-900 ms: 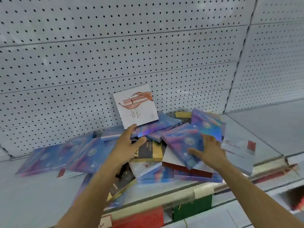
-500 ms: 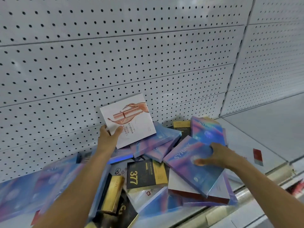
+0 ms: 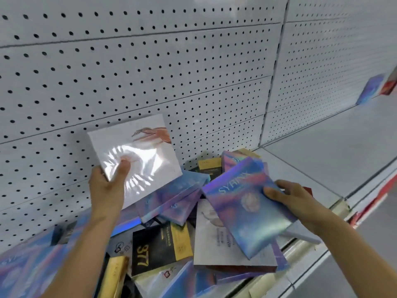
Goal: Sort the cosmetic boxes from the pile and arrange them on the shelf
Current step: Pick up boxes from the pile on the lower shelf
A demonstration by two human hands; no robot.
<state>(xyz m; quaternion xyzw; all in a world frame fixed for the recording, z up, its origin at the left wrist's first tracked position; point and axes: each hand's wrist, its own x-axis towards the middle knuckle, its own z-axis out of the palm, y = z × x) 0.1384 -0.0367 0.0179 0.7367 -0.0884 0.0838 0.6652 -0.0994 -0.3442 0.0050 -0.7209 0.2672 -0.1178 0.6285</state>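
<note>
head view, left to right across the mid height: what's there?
Left hand → white box it holds → black and yellow box at the back → holographic SYANX box → right hand gripping it → holographic box far right.

We cannot read the print on the white square box with the copper-coloured drawing (image 3: 137, 151): glare off its wrapping washes out the middle of its face, and our left hand (image 3: 107, 188) covers its lower left corner. The holographic blue-violet box (image 3: 242, 209) lettered in silver hides most of the white box with a maroon edge (image 3: 214, 239) beneath it. At the lower left the holographic boxes (image 3: 28, 269) are smeared by blur and cut by the frame's edge. At the far right two small boxes, one holographic (image 3: 369, 89) and one red (image 3: 390, 86), are blurred, the red one cropped. Fine print on the black and gold box (image 3: 159, 246) is too small to read.
</note>
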